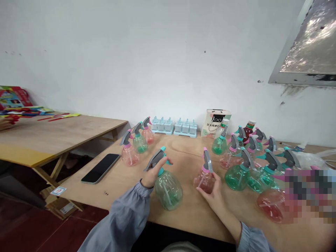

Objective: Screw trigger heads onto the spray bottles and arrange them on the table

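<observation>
My left hand (152, 174) is wrapped around the neck and spray head of a green spray bottle (169, 190), which leans a little over the table's near edge. The bottle is see-through, with a grey and teal trigger head. My right hand (214, 192) grips the round body of a pink spray bottle (204, 179) with thumb and fingers on its sides; it stands on the table with its grey and pink head up. Just right of this hand sits another green spray bottle (236, 176).
Several pink and green spray bottles crowd the right side; a pink one (130, 155) and two others stand back left. A phone (101, 168) lies at left. Pale blue popsicle moulds (185, 128) and a printed paper bag (210, 123) stand by the wall. Another person's hand (7, 122) shows far left.
</observation>
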A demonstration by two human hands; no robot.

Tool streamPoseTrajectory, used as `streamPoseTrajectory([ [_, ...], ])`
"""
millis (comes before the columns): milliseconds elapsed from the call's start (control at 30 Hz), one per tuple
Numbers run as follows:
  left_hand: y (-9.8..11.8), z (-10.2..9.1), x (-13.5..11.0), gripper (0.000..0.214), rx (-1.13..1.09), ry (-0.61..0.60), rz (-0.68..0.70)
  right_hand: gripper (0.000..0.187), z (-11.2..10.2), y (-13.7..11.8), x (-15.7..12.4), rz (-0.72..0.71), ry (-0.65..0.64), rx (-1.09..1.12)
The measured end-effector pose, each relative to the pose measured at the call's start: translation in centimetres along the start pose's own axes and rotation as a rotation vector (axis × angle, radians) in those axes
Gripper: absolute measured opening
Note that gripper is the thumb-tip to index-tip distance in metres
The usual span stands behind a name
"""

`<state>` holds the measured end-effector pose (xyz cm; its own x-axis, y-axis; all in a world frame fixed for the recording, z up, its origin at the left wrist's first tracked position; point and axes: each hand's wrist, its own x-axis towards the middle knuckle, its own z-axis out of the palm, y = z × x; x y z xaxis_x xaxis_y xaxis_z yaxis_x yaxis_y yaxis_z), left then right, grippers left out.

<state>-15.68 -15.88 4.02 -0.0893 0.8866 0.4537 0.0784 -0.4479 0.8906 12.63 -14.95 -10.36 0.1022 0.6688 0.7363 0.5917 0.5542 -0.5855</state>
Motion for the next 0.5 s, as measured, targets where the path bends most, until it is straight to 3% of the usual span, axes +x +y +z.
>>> streamPoseTrajectory([
  [200,0.11,-0.47,0.25,0.046,0.027,0.009,-0.004,0.084,1.35,0.62,0.70,-0.049,0.048,-0.015],
  [333,0.21,-0.47,0.21,0.040,-0.026,-0.079,0.000,0.085,1.27,0.78,0.41,-0.021,0.044,0.000],
  [500,0.63,-0.42,-0.19,0.050,0.033,0.019,0.034,0.086,1.33,1.03,0.36,0.007,0.032,0.004],
])
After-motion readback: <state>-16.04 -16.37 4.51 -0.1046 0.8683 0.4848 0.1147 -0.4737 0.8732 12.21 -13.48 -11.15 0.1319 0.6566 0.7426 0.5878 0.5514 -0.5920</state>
